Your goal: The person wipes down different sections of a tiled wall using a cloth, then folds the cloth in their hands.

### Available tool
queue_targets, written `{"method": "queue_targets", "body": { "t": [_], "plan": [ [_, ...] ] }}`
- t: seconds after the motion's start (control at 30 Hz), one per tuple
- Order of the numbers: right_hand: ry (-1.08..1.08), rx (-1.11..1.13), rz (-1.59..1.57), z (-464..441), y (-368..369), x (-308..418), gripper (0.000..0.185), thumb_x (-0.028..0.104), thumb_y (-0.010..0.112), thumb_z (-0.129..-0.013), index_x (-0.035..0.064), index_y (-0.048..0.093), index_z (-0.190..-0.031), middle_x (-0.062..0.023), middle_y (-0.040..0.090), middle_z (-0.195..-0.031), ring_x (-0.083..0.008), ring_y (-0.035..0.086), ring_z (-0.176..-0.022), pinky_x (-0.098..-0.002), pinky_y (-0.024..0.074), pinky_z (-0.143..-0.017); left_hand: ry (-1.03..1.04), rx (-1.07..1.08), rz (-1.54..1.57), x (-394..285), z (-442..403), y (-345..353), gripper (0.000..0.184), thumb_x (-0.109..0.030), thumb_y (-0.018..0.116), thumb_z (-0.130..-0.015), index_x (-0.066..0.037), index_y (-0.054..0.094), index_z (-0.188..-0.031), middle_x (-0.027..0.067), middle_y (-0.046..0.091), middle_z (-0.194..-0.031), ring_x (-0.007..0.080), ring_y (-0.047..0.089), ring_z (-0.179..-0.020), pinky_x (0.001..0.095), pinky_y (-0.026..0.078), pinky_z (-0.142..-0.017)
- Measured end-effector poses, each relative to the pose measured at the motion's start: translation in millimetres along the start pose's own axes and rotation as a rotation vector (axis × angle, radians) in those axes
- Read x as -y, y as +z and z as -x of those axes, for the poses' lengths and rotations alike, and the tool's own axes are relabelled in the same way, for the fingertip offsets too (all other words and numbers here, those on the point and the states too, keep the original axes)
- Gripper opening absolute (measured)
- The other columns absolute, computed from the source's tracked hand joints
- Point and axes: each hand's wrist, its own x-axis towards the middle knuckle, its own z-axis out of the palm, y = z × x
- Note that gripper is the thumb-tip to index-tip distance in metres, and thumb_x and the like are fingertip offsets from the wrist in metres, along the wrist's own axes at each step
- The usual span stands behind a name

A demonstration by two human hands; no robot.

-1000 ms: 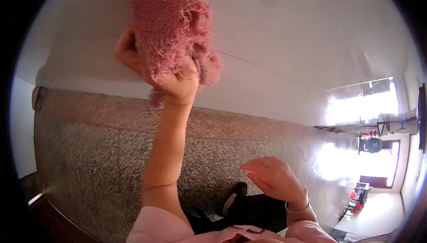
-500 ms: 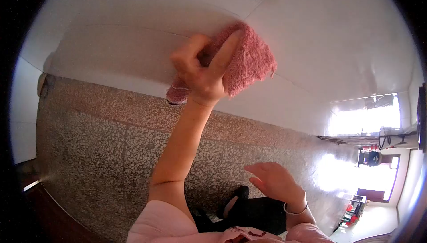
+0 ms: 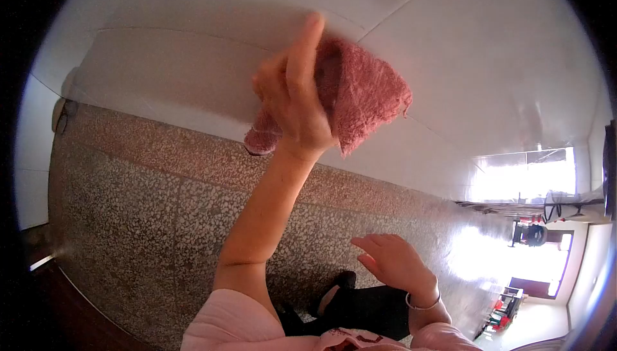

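My left hand (image 3: 292, 97) is at the pale tiled wall with a fuzzy pink cloth (image 3: 373, 94) in its grip. One digit points up, free of the cloth, and the other fingers are bent, partly hidden. The cloth's larger part spreads to the right of the hand, and a smaller end hangs out at its lower left. Lower down, my right hand (image 3: 398, 261) hovers in front of my body with fingers stretched out and nothing in it. A bracelet circles that wrist.
Light tiles with thin joints make up the wall (image 3: 463, 62). Below runs a speckled stone floor (image 3: 218, 229) with a reddish border along the wall. My dark shoes (image 3: 334, 290) stand on it. Bright windows and blurred furniture lie far to the right.
The cloth has shifted slightly right and down along the wall with my left hand. A digit that lay against the cloth now sticks up beside it. My right hand has hardly moved.
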Motion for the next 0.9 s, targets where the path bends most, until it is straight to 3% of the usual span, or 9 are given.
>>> {"method": "queue_targets", "body": {
  "t": [0.03, 0.17, 0.23, 0.37, 0.47, 0.57, 0.67, 0.87, 0.9],
  "plan": [
    [0.001, 0.016, 0.013, 0, 0, -1, 0.032, 0.025, 0.052, -0.093, 0.0095, 0.055, -0.121, -0.0136, 0.063, -0.106, -0.0323, 0.061, -0.095, -0.0436, 0.0479, -0.085, 0.017, 0.017, -0.147, -3, -4, -1, 0.078, -0.057, 0.068, -0.077, -0.003, 0.049, -0.130, -0.0008, 0.049, -0.089, 0.0152, 0.048, -0.081, 0.0340, 0.039, -0.069],
    [0.018, 0.027, -0.006, -1, 2, -5, 0.032, 0.022, 0.056, -0.091, 0.0088, 0.056, -0.120, -0.0139, 0.063, -0.102, -0.0334, 0.060, -0.094, -0.0429, 0.0469, -0.082, -0.124, 0.059, -0.180, -13, -8, -1, 0.078, -0.054, 0.070, -0.077, -0.005, 0.049, -0.133, -0.0029, 0.048, -0.089, 0.0143, 0.047, -0.084, 0.0331, 0.036, -0.074],
    [0.031, 0.025, 0.005, 0, 3, -5, 0.033, 0.023, 0.056, -0.091, 0.0092, 0.056, -0.120, -0.0138, 0.063, -0.102, -0.0332, 0.060, -0.094, -0.0430, 0.0470, -0.081, 0.043, 0.018, -0.108, -4, -7, 2, 0.071, -0.048, 0.073, -0.076, -0.012, 0.053, -0.133, -0.0035, 0.047, -0.090, 0.0139, 0.047, -0.082, 0.0317, 0.032, -0.077],
    [-0.002, -0.003, 0.014, -2, 7, -9, 0.033, 0.023, 0.056, -0.091, 0.0098, 0.056, -0.121, -0.0137, 0.063, -0.102, -0.0333, 0.060, -0.093, -0.0432, 0.0471, -0.081, 0.051, -0.104, -0.064, -6, 0, 13, 0.059, -0.043, 0.075, -0.075, -0.019, 0.060, -0.127, -0.0039, 0.047, -0.090, 0.0125, 0.046, -0.082, 0.0310, 0.031, -0.077],
    [0.049, 0.082, 0.011, -5, 2, -6, 0.034, 0.024, 0.056, -0.091, 0.0106, 0.055, -0.122, -0.0136, 0.062, -0.103, -0.0331, 0.060, -0.094, -0.0430, 0.0472, -0.082, -0.203, -0.197, -0.021, -14, -1, 12, 0.051, -0.042, 0.075, -0.075, -0.021, 0.064, -0.120, -0.0046, 0.046, -0.090, 0.0116, 0.046, -0.082, 0.0311, 0.031, -0.077],
    [0.051, 0.082, 0.024, -5, 4, -6, 0.034, 0.024, 0.055, -0.091, 0.0110, 0.055, -0.123, -0.0135, 0.062, -0.104, -0.0330, 0.060, -0.095, -0.0429, 0.0471, -0.083, -0.072, 0.027, -0.069, -11, 1, 3, 0.074, -0.031, 0.087, -0.062, -0.013, 0.057, -0.127, 0.0038, 0.046, -0.102, 0.0213, 0.043, -0.100, 0.0344, 0.039, -0.087],
    [0.042, 0.063, 0.012, -6, 4, -5, 0.034, 0.024, 0.055, -0.091, 0.0108, 0.055, -0.122, -0.0137, 0.062, -0.105, -0.0332, 0.060, -0.096, -0.0429, 0.0468, -0.084, 0.027, -0.064, -0.089, -6, 0, 7, 0.052, -0.043, 0.076, -0.073, -0.019, 0.065, -0.119, -0.0034, 0.045, -0.087, 0.0095, 0.045, -0.077, 0.0278, 0.034, -0.069],
    [0.037, 0.063, 0.016, -8, 5, -4, 0.034, 0.024, 0.055, -0.091, 0.0097, 0.055, -0.122, -0.0145, 0.062, -0.106, -0.0340, 0.059, -0.098, -0.0431, 0.0464, -0.086, -0.173, -0.082, -0.019, -10, 3, 11, 0.050, -0.042, 0.076, -0.074, -0.021, 0.066, -0.118, -0.0039, 0.045, -0.088, 0.0092, 0.044, -0.079, 0.0291, 0.030, -0.075],
    [0.038, 0.064, 0.010, -9, 3, -2, 0.033, 0.024, 0.055, -0.091, 0.0095, 0.055, -0.122, -0.0146, 0.063, -0.106, -0.0341, 0.059, -0.098, -0.0432, 0.0463, -0.086, -0.085, -0.101, -0.013, -6, 5, 14, 0.049, -0.042, 0.075, -0.075, -0.021, 0.065, -0.119, -0.0039, 0.045, -0.089, 0.0095, 0.044, -0.080, 0.0296, 0.029, -0.076]
  ]
}}
